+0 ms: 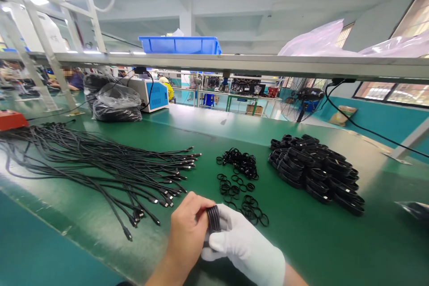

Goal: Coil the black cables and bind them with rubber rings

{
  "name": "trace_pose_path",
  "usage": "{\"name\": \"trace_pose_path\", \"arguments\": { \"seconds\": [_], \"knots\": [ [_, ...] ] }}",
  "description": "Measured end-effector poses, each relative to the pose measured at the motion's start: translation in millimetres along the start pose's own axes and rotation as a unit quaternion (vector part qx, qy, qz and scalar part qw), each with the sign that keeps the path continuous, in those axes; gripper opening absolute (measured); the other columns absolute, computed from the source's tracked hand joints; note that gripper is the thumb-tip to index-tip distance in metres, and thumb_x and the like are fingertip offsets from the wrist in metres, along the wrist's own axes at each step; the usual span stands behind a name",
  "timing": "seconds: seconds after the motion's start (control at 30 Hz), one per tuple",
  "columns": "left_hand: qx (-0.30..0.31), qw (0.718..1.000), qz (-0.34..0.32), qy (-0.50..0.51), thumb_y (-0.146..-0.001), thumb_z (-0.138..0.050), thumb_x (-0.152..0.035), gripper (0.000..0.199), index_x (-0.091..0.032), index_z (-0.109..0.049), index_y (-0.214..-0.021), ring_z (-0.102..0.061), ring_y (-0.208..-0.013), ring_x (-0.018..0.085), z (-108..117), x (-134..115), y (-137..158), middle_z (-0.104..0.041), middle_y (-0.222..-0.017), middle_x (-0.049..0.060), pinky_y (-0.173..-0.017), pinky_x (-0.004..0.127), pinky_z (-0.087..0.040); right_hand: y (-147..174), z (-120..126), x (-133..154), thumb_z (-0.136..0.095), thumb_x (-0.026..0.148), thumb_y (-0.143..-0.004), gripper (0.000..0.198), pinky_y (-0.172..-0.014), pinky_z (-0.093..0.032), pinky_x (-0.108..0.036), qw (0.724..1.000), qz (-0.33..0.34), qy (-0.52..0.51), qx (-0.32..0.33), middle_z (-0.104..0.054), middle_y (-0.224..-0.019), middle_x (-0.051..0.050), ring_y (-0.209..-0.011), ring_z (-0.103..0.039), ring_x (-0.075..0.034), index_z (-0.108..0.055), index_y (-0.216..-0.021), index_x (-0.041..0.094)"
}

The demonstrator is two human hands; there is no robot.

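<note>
Between my two hands is a coiled black cable [213,219], its loops lying side by side. My bare left hand [189,223] grips the coil from the left with thumb and fingers. From the right, my white-gloved right hand [237,239] is closed around the same coil, its thumb across the lower part. Just beyond my hands lie loose black rubber rings [253,210] and a denser heap of them [239,161]. To the left, many straight black cables [127,165] are spread out, metal plugs toward the middle. Coiled cables [315,167] are piled on the right.
The green table [335,250] carries clear-wrapped black bundles [115,100], a blue-and-white machine [154,94] and an orange-red object [11,119]. A shelf beam [248,61] crosses above, bearing a blue bin [179,45]. A fan [301,98] stands behind the table; people sit far left.
</note>
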State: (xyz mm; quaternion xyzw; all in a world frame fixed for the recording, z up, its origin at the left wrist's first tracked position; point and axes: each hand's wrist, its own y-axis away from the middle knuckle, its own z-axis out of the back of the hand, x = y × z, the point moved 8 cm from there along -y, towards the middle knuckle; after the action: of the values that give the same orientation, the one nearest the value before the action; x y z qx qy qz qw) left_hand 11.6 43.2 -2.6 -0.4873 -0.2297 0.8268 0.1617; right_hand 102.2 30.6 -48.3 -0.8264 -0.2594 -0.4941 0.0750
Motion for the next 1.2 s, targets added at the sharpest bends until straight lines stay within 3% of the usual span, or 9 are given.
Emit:
{"name": "trace_pose_path", "arguments": {
  "seconds": [0.2,0.3,0.47,0.73,0.83,0.93,1.03,1.13,1.2],
  "knots": [
    [0.102,0.989,0.101,0.044,-0.075,-0.048,-0.010,0.026,-0.021,-0.064,-0.092,-0.059,-0.073,0.014,-6,12,-7,-0.063,-0.085,0.001,-0.069,0.025,-0.046,2,9,-1,-0.080,0.019,-0.049,0.058,-0.066,-0.050,-0.031,0.999,-0.039,-0.006,-0.032,-0.058,-0.098,-0.008,-0.087,-0.060,-0.021,-0.054,-0.101,0.014],
    [0.136,0.973,0.164,0.088,-0.082,-0.049,-0.023,0.015,-0.020,-0.063,-0.086,-0.059,-0.078,0.017,-1,16,-2,-0.063,-0.082,0.002,-0.071,0.027,-0.046,4,13,1,-0.080,0.020,-0.050,0.057,-0.065,-0.051,-0.030,0.998,-0.038,-0.008,-0.041,-0.056,-0.100,-0.008,-0.088,-0.059,-0.021,-0.054,-0.101,0.014],
    [0.196,0.973,0.115,0.045,-0.077,-0.053,-0.015,0.011,-0.020,-0.062,-0.073,-0.052,-0.066,0.014,-2,-1,5,-0.056,-0.072,-0.001,-0.065,0.024,-0.041,5,3,8,-0.078,0.021,-0.055,0.045,-0.065,-0.050,-0.029,1.000,-0.008,0.010,0.002,-0.058,-0.091,-0.005,-0.085,-0.058,-0.018,-0.056,-0.093,0.014],
    [0.099,0.993,-0.039,-0.053,-0.083,-0.053,-0.018,0.014,-0.021,-0.064,-0.075,-0.058,-0.075,0.016,8,-17,15,-0.061,-0.078,0.001,-0.068,0.025,-0.044,3,11,4,-0.078,0.018,-0.053,0.052,-0.062,-0.049,-0.028,0.999,0.003,-0.001,-0.042,-0.060,-0.088,-0.003,-0.071,-0.057,-0.013,-0.054,-0.100,0.014],
    [0.129,0.991,0.004,-0.036,-0.082,-0.055,-0.020,0.012,-0.024,-0.066,-0.082,-0.059,-0.074,0.015,8,-12,13,-0.064,-0.084,0.001,-0.069,0.025,-0.046,4,9,5,-0.077,0.018,-0.056,0.049,-0.063,-0.049,-0.028,1.000,0.003,-0.024,-0.017,-0.059,-0.091,-0.005,-0.076,-0.059,-0.015,-0.055,-0.099,0.013],
    [0.108,0.990,0.089,0.014,-0.084,-0.052,-0.028,0.016,-0.025,-0.067,-0.091,-0.061,-0.083,0.017,20,-1,3,-0.066,-0.092,0.002,-0.076,0.027,-0.047,8,3,5,-0.074,0.019,-0.060,0.049,-0.067,-0.050,-0.030,0.996,-0.017,-0.081,0.032,-0.059,-0.100,-0.009,-0.081,-0.061,-0.017,-0.055,-0.105,0.012],
    [0.153,0.967,0.166,0.119,-0.084,-0.050,-0.030,0.024,-0.025,-0.065,-0.103,-0.058,-0.101,0.021,19,9,-5,-0.065,-0.107,0.004,-0.087,0.031,-0.044,13,-13,5,-0.067,0.024,-0.066,0.049,-0.071,-0.051,-0.033,0.981,-0.043,-0.145,0.121,-0.058,-0.109,-0.013,-0.087,-0.062,-0.020,-0.055,-0.111,0.009],
    [0.279,0.902,0.192,0.267,-0.079,-0.058,-0.029,0.035,-0.023,-0.062,-0.113,-0.058,-0.100,0.022,-3,9,-4,-0.063,-0.113,0.007,-0.087,0.033,-0.045,20,-29,5,-0.058,0.032,-0.071,0.051,-0.074,-0.051,-0.032,0.960,-0.073,-0.187,0.195,-0.060,-0.107,-0.014,-0.089,-0.063,-0.021,-0.056,-0.113,0.003],
    [0.310,0.867,0.191,0.341,-0.074,-0.064,-0.031,0.037,-0.020,-0.063,-0.109,-0.060,-0.094,0.022,-12,9,-4,-0.066,-0.106,0.008,-0.082,0.032,-0.047,21,-31,1,-0.054,0.037,-0.074,0.051,-0.075,-0.051,-0.030,0.955,-0.097,-0.190,0.205,-0.062,-0.101,-0.014,-0.089,-0.063,-0.020,-0.058,-0.110,0.001]
  ]
}}
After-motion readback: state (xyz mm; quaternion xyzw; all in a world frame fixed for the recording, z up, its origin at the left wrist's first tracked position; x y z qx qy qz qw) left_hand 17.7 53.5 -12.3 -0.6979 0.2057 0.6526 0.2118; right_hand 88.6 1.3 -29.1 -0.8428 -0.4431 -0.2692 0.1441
